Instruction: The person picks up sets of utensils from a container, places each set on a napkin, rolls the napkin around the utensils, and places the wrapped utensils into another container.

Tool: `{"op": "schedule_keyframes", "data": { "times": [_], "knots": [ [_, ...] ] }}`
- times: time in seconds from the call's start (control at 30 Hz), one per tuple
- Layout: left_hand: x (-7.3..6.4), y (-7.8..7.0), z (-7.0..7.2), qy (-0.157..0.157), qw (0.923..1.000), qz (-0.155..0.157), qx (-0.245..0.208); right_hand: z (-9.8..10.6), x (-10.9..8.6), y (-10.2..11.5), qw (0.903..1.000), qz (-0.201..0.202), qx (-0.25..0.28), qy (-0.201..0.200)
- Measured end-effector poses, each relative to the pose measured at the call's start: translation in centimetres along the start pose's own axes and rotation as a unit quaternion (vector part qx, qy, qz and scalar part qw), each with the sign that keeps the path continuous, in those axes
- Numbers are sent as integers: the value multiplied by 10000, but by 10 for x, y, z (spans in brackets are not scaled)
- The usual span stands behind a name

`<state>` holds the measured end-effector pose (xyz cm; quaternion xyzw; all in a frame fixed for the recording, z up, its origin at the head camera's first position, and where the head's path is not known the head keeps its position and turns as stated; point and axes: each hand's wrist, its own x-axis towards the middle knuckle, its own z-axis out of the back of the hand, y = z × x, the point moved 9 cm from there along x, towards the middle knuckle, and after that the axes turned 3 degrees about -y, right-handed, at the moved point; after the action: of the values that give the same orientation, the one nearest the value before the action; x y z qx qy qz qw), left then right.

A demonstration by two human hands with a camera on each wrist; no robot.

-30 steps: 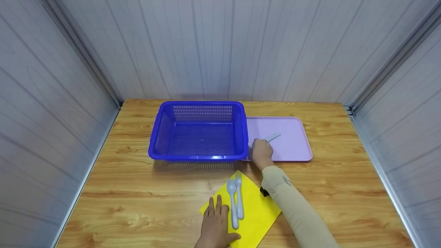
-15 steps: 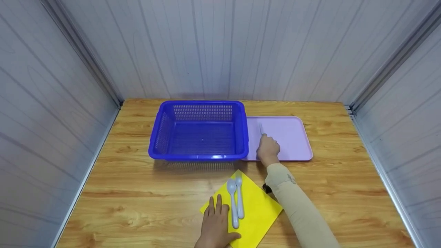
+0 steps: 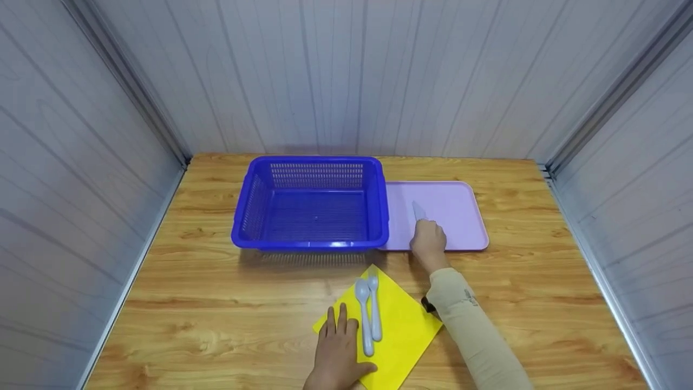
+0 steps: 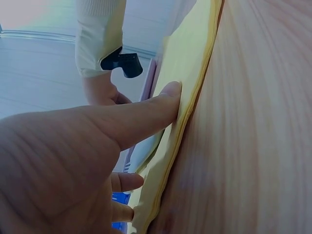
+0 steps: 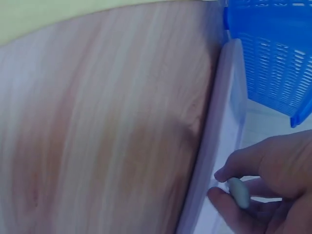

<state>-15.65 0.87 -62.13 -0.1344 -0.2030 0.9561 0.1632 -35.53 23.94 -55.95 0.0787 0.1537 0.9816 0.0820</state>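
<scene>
My right hand [image 3: 429, 241] grips a pale plastic knife [image 3: 418, 210] over the near part of the pink tray [image 3: 457, 216]. Its blade points away from me, and in the right wrist view the handle end [image 5: 239, 192] shows between thumb and fingers. With fingers spread, my left hand [image 3: 337, 352] rests on the left corner of a yellow napkin [image 3: 406, 333], thumb across its near edge. On that napkin a pale spoon [image 3: 364, 317] and a fork [image 3: 374, 311] lie side by side, just right of the left fingers.
A blue mesh basket [image 3: 311, 246] stands at the back, against the tray's left side and seemingly over its edge. The wooden table [image 3: 216, 303] meets pale panel walls [image 3: 335, 76] at the back and sides.
The right hand has moved right across the tray and slightly toward me, turning the knife from pointing right to pointing away. The left hand, napkin, spoon and fork have stayed put.
</scene>
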Motion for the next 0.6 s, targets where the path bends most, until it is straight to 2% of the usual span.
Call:
{"op": "schedule_keyframes", "data": {
  "times": [0.17, 0.27, 0.37, 0.5, 0.6],
  "knots": [
    [1, 2, -1, 107, 9999, 115, -16, 0, -10, -1, 9968, -325, -304, 667],
    [1, 2, -1, 117, 9998, 182, -14, 0, -19, 1, 9949, -405, -270, 882],
    [2, 0, 1, 3, 9998, 146, -102, 2, -29, 6, 9961, -270, -65, 833],
    [0, -5, 5, -250, 9994, -56, -230, 6, -48, 15, 9980, 26, 167, 612],
    [-2, -8, 6, -377, 9988, -172, -252, 6, -67, 18, 9973, 1, 351, 641]
  ]
}}
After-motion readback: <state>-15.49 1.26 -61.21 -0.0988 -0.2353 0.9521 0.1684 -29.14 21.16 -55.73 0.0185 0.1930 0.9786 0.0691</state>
